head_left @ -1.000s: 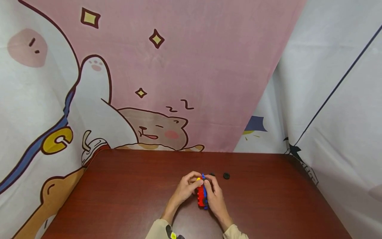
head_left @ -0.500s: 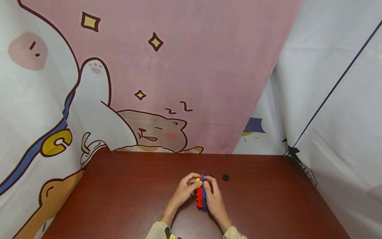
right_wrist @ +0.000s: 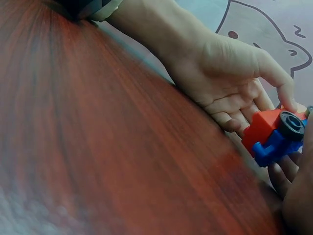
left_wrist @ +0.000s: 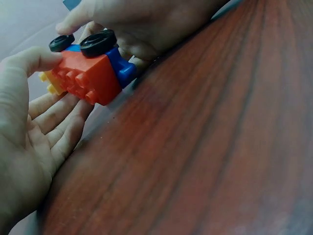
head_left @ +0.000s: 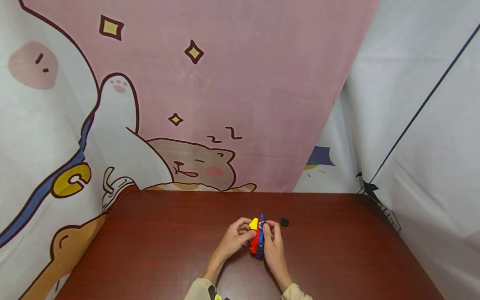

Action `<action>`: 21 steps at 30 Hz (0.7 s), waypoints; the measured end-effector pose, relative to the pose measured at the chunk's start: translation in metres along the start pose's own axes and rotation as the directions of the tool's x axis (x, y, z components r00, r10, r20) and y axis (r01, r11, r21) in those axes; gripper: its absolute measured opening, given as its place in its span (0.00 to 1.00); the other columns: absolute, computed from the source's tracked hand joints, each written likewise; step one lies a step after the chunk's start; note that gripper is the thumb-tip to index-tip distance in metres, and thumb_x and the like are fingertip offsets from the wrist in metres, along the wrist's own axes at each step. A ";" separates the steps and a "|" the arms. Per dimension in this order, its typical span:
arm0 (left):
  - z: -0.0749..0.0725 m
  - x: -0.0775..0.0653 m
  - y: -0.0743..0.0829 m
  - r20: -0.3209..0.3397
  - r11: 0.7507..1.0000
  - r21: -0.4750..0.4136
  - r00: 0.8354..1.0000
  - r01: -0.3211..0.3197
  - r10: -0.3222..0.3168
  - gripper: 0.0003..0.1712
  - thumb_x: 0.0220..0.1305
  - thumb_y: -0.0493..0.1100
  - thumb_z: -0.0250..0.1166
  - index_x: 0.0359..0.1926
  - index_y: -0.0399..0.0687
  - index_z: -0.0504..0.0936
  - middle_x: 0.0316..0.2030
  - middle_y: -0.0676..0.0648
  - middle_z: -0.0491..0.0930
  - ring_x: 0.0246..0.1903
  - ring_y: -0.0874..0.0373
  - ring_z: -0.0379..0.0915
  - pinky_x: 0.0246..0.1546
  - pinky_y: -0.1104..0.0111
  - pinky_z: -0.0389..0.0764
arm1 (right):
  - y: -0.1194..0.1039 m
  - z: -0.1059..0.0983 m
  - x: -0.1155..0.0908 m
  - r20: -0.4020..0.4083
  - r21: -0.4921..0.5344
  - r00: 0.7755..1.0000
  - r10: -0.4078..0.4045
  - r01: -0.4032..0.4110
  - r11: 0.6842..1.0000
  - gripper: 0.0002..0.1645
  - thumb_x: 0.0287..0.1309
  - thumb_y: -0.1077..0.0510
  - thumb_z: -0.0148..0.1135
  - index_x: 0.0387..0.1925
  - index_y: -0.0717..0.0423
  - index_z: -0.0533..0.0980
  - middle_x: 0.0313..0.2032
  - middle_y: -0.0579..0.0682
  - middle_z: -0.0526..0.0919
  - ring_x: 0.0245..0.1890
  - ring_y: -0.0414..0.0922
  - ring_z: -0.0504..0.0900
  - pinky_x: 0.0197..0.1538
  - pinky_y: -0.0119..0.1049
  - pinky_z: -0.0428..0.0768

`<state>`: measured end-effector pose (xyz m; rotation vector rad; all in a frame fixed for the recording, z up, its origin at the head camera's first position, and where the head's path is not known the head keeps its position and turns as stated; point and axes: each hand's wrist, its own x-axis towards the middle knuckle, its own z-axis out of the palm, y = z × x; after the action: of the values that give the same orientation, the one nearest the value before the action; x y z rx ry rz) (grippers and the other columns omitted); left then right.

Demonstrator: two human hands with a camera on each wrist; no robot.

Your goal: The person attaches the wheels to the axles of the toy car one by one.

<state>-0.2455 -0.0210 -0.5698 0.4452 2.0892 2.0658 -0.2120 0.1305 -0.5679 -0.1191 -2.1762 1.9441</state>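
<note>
A toy block car (head_left: 256,239) with red studded bricks, a yellow brick (head_left: 254,223) and a blue base is held between both hands, tipped on its side. Two black wheels (left_wrist: 99,43) show on the base in the left wrist view. My left hand (head_left: 233,241) pinches the red and yellow side, thumb on the red brick (left_wrist: 93,73) and fingers underneath. On the blue side, my right hand (head_left: 275,250) grips the car, its thumb beside the front wheel (head_left: 261,225). The far side of the car is hidden.
One loose black wheel (head_left: 285,222) lies on the brown wooden table (head_left: 168,241), just beyond my right hand. A cartoon-printed cloth (head_left: 240,96) hangs along the table's back edge, and white cloth (head_left: 423,125) stands at the right.
The car has shifted slightly right and turned, showing more of its wheels and yellow brick. A dark piece seen behind the right fingers earlier is no longer visible.
</note>
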 end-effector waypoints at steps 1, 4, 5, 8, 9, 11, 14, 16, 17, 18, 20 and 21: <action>0.000 0.000 -0.001 -0.019 1.000 -0.004 1.000 -0.002 0.002 0.21 0.64 0.42 0.67 0.55 0.39 0.76 0.33 0.51 0.80 0.25 0.64 0.75 0.23 0.73 0.77 | 0.000 0.000 0.000 0.004 -0.011 1.000 0.004 -0.004 1.000 0.19 0.77 0.48 0.47 0.58 0.57 0.68 0.50 0.57 0.79 0.43 0.37 0.79 0.45 0.28 0.78; 0.000 0.001 -0.001 -0.080 1.000 -0.028 0.997 -0.004 0.002 0.22 0.63 0.43 0.68 0.55 0.38 0.76 0.32 0.53 0.80 0.23 0.64 0.75 0.21 0.72 0.77 | -0.001 0.000 -0.002 0.024 -0.035 1.000 -0.003 0.004 0.999 0.20 0.75 0.47 0.50 0.57 0.55 0.69 0.49 0.56 0.78 0.42 0.39 0.79 0.42 0.29 0.78; 0.001 0.002 0.000 -0.095 0.999 -0.038 0.996 -0.007 0.003 0.22 0.64 0.44 0.67 0.55 0.38 0.76 0.32 0.52 0.80 0.22 0.63 0.75 0.20 0.72 0.77 | 0.000 0.000 -0.002 0.032 -0.043 0.999 -0.008 0.010 0.999 0.20 0.74 0.47 0.52 0.57 0.55 0.69 0.48 0.56 0.79 0.41 0.39 0.79 0.40 0.29 0.79; 0.001 0.003 0.001 -0.132 0.997 -0.073 0.991 -0.004 -0.006 0.22 0.64 0.44 0.67 0.55 0.37 0.75 0.32 0.52 0.80 0.22 0.63 0.75 0.19 0.72 0.77 | 0.000 0.001 -0.004 0.058 -0.071 0.998 -0.034 0.039 0.997 0.20 0.69 0.49 0.59 0.55 0.55 0.70 0.45 0.55 0.79 0.37 0.37 0.78 0.34 0.29 0.78; 0.001 0.004 0.000 -0.142 0.996 -0.087 0.990 -0.005 -0.007 0.22 0.65 0.43 0.67 0.55 0.36 0.74 0.32 0.52 0.79 0.23 0.63 0.75 0.19 0.72 0.76 | 0.001 0.001 -0.004 0.065 -0.082 0.997 -0.047 0.053 0.995 0.20 0.68 0.50 0.62 0.55 0.55 0.71 0.44 0.55 0.79 0.35 0.37 0.77 0.32 0.28 0.77; 0.001 0.004 0.000 -0.169 0.994 -0.111 0.986 -0.008 -0.011 0.22 0.65 0.42 0.67 0.55 0.35 0.74 0.32 0.52 0.79 0.23 0.63 0.74 0.18 0.72 0.76 | 0.002 0.002 -0.005 0.071 -0.127 0.994 -0.087 0.096 0.987 0.22 0.63 0.51 0.66 0.54 0.54 0.71 0.42 0.52 0.78 0.32 0.36 0.74 0.29 0.27 0.74; 0.002 0.005 0.001 -0.228 0.990 -0.140 0.973 -0.013 -0.020 0.22 0.65 0.41 0.68 0.55 0.34 0.74 0.32 0.53 0.79 0.24 0.64 0.74 0.18 0.74 0.75 | 0.003 0.004 -0.006 0.091 -0.216 0.986 -0.142 0.159 0.963 0.29 0.57 0.48 0.72 0.55 0.52 0.71 0.42 0.48 0.77 0.30 0.36 0.71 0.29 0.27 0.70; 0.002 0.006 0.001 -0.255 0.988 -0.150 0.967 -0.017 -0.022 0.22 0.64 0.41 0.68 0.54 0.35 0.74 0.32 0.53 0.79 0.25 0.65 0.73 0.18 0.75 0.74 | 0.004 0.004 -0.007 0.108 -0.274 0.979 -0.170 0.194 0.942 0.33 0.53 0.45 0.75 0.56 0.49 0.70 0.42 0.46 0.77 0.31 0.36 0.71 0.32 0.27 0.71; 0.002 0.006 0.001 -0.260 0.987 -0.156 0.965 -0.023 -0.018 0.22 0.64 0.41 0.69 0.54 0.35 0.74 0.32 0.52 0.79 0.25 0.65 0.73 0.18 0.75 0.74 | 0.005 0.005 -0.007 0.116 -0.293 0.978 -0.172 0.199 0.935 0.35 0.51 0.44 0.76 0.56 0.48 0.70 0.41 0.45 0.77 0.32 0.35 0.72 0.34 0.27 0.72; 0.002 0.006 0.002 -0.262 0.987 -0.162 0.965 -0.024 -0.020 0.22 0.64 0.41 0.69 0.53 0.35 0.74 0.32 0.52 0.79 0.25 0.65 0.73 0.18 0.75 0.74 | 0.006 0.005 -0.006 0.121 -0.299 0.977 -0.177 0.206 0.932 0.35 0.51 0.43 0.76 0.56 0.48 0.70 0.41 0.45 0.77 0.33 0.35 0.73 0.35 0.28 0.73; 0.002 0.006 0.001 -0.250 0.985 -0.168 0.968 -0.032 -0.011 0.22 0.64 0.41 0.69 0.54 0.36 0.73 0.34 0.51 0.78 0.25 0.66 0.73 0.18 0.75 0.75 | 0.006 0.005 -0.005 0.122 -0.302 0.975 -0.187 0.216 0.929 0.35 0.52 0.45 0.76 0.57 0.50 0.70 0.39 0.46 0.79 0.32 0.35 0.74 0.34 0.28 0.74; 0.002 0.006 0.001 -0.239 0.985 -0.168 0.971 -0.037 -0.005 0.22 0.64 0.41 0.69 0.54 0.35 0.73 0.34 0.51 0.78 0.25 0.66 0.74 0.18 0.75 0.75 | 0.007 0.005 -0.005 0.117 -0.294 0.975 -0.188 0.215 0.931 0.34 0.53 0.47 0.75 0.57 0.51 0.70 0.37 0.46 0.79 0.30 0.34 0.73 0.31 0.28 0.74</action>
<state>-0.2500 -0.0177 -0.5683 0.1967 2.0084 2.3889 -0.2092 0.1259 -0.5754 0.1392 -2.4248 1.5203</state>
